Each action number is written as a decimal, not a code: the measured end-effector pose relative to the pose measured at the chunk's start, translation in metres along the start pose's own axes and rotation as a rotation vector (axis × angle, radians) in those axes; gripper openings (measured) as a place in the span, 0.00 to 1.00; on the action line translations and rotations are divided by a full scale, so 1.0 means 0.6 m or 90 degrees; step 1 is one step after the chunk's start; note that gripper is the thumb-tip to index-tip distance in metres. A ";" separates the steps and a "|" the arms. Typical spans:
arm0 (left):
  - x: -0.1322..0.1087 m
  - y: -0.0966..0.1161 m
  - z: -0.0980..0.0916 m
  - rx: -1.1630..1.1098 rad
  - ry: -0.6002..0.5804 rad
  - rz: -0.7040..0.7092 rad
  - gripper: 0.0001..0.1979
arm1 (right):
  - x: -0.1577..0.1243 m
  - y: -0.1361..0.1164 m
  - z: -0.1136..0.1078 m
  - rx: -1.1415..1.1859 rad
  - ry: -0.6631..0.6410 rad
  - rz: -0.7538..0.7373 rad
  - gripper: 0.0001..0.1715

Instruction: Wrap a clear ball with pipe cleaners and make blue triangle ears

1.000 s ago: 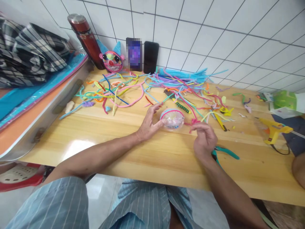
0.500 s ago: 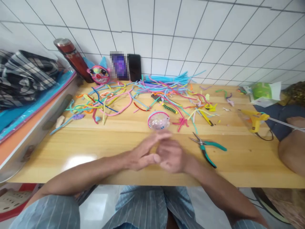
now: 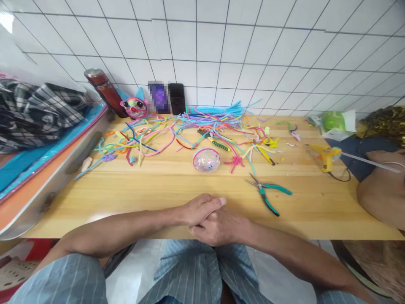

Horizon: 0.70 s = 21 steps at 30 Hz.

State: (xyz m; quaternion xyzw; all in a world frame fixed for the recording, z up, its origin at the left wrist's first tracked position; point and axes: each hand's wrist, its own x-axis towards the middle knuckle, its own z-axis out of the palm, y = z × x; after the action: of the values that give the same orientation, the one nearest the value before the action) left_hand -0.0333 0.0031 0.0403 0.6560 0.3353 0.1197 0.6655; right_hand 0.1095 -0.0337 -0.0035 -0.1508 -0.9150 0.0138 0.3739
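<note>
My two hands lie together at the front edge of the wooden table (image 3: 126, 198). My left hand (image 3: 201, 208) rests on top of my right hand (image 3: 223, 230), its fingers stretched out flat. Under it my right hand has its fingers curled in, and nothing shows in either hand. Beyond them on the table stands a clear plastic ball with a pink rim (image 3: 206, 160), untouched. Teal-handled pliers (image 3: 267, 194) lie to the right of my hands. Several coloured pipe cleaners (image 3: 190, 126) are strewn across the far half of the table.
A yellow glue gun (image 3: 325, 156) lies at the right, near another person's arm (image 3: 379, 194). Against the tiled wall stand a red flask (image 3: 103, 90), a clown-face craft (image 3: 135, 107) and two phones (image 3: 167, 98). Plaid cloth (image 3: 38, 109) lies on a surface to the left.
My hands left the clear ball and a red pipe-cleaner piece, drew back to the table's front edge and came together. The pliers lie uncovered now. The view tilted up.
</note>
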 end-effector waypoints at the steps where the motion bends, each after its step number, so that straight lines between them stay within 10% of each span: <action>1: 0.002 -0.004 0.005 -0.008 0.001 0.014 0.39 | -0.006 -0.001 0.002 -0.004 0.005 0.006 0.21; 12: 0.014 -0.065 0.000 -0.074 0.064 0.123 0.36 | -0.018 0.036 0.029 -0.016 -0.022 -0.042 0.19; 21: 0.005 -0.045 -0.010 0.020 0.063 0.103 0.26 | -0.009 0.044 0.033 0.071 0.031 -0.045 0.20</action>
State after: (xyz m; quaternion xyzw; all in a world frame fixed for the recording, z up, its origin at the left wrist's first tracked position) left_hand -0.0423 0.0069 0.0145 0.6848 0.3154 0.1998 0.6258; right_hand 0.1067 -0.0085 -0.0250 -0.0976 -0.9082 0.0477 0.4042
